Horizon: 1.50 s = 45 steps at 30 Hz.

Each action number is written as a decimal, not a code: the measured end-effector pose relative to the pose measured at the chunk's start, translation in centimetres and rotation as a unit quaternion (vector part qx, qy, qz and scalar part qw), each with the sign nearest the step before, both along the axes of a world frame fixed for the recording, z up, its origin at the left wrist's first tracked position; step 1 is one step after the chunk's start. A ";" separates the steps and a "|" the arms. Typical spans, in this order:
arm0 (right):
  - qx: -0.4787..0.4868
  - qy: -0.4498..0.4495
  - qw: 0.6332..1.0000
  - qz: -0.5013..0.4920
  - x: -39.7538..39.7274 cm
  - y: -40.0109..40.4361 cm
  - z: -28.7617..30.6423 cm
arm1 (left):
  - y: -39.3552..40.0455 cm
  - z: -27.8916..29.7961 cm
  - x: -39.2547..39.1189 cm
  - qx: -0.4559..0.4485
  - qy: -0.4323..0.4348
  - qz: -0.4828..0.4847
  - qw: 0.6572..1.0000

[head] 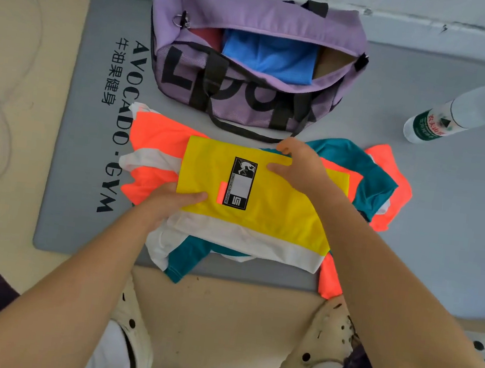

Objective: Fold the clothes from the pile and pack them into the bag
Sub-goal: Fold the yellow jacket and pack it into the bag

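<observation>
A folded yellow and white shirt (274, 212) with a black label lies on top of a pile of orange, teal and white clothes (154, 142) on a grey mat. My left hand (171, 202) grips the shirt's left edge, thumb on top. My right hand (301, 166) rests on the shirt's upper right part, fingers curled at its far edge. Behind the pile stands an open purple duffel bag (255, 17), with a folded blue garment (269, 55) and something red inside.
The grey gym mat (84, 164) with black lettering lies against a wall. A plastic water bottle (463, 113) with a green cap lies at the right. My feet in white clogs (323, 340) stand on the beige floor near the mat's front edge.
</observation>
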State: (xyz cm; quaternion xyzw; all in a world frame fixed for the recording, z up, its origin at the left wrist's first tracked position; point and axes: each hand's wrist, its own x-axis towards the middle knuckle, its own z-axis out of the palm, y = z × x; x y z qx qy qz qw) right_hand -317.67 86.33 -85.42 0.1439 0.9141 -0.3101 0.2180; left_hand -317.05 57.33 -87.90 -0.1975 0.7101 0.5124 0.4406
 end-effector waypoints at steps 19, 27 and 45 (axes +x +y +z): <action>0.028 -0.211 0.961 0.177 -3.4 1.1 -1.3 | -0.7 -1.2 -4.3 -0.084 0.061 -0.077 0.992; -0.123 -0.174 0.971 -0.109 2.3 4.0 -1.6 | 4.2 -0.1 -10.8 -0.143 0.270 -0.126 0.944; -0.152 -0.147 0.954 -0.210 5.2 4.1 -1.8 | 8.7 -0.1 3.9 -0.026 -0.092 0.245 0.965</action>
